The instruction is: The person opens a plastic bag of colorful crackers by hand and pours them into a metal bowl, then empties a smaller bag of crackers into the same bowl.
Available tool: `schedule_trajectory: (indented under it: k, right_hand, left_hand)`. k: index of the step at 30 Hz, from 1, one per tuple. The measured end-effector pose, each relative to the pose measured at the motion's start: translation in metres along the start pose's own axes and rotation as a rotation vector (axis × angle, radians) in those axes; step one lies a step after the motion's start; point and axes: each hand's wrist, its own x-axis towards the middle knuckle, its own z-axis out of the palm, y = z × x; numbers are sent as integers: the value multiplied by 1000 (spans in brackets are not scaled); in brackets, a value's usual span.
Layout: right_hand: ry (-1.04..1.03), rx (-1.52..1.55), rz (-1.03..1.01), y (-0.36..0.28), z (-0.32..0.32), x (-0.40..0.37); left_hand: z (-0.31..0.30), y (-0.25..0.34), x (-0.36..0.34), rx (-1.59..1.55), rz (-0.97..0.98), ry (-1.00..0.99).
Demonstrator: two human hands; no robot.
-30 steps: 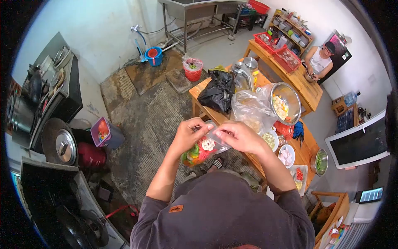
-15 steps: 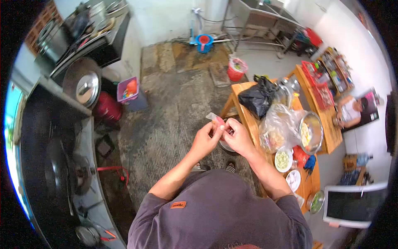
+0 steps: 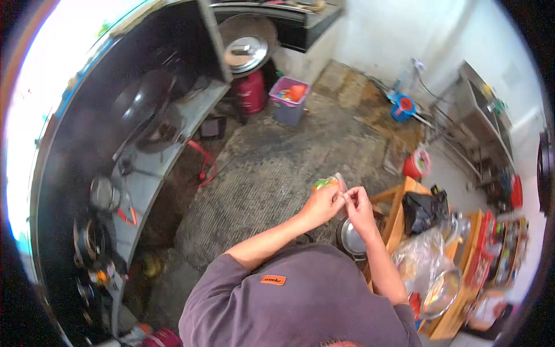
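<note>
A small plastic packet with green, orange and clear parts is up in front of my body. My left hand is closed around its lower part, with fingers pinched. Right beside it, my right hand pinches the packet's edge, fingertips touching those of the left. The fingers hide much of the packet, and I cannot make out its contents. Below my right hand, a round metal pot or lid sits by the table.
To the right stands a wooden table with a black plastic bag, a clear bag and a metal bowl. A stove counter with a wok runs along the left. Ahead is a purple bin. Another person is at lower right.
My view has turned left, so the stove counter fills more of it and the table has shifted right. The packet now shows green and orange above my left hand; both hands still hold it.
</note>
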Motion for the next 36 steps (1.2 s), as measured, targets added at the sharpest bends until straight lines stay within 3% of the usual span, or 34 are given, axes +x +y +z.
schedule_trajectory:
  k: [6,9,10,12,14,24,26,27,29,31,36]
  right_hand:
    - [-297,-246,-211,-50,18,3]
    - [-157,-293,-368,-50,40,0]
    - [-197,-282,-395,-52,47,-1]
    - [-167,-267,-408,-57,58,-5]
    - [-212,-219,-334,-55,67,-2]
    - [-608,-68,-366,-50,80,19]
    - [-600,-172,-365,-65,85,13]
    - [-541,-161,-498,-59,95,10]
    - [-529,-200,-528,-50,105,11]
    - [-429,-238,-587,-48,114,10]
    - [-395,-239,-432,-54,121,23]
  left_hand:
    - [-23,0,-29,12,-69,167]
    - [-33,19,-38,-37,-196,352]
    - [-34,20,-42,2,-199,429]
    - [-33,8,-49,35,-300,488]
    - [-39,2,-56,61,-304,387]
    - [-45,-23,-79,85,-151,559]
    - [-46,-32,-80,107,-191,536]
    - [-47,-33,-80,98,-205,530]
    - [-50,-39,-77,104,-216,525]
    - [-56,-34,-80,121,-179,603]
    - [-64,-27,-77,137,-123,799]
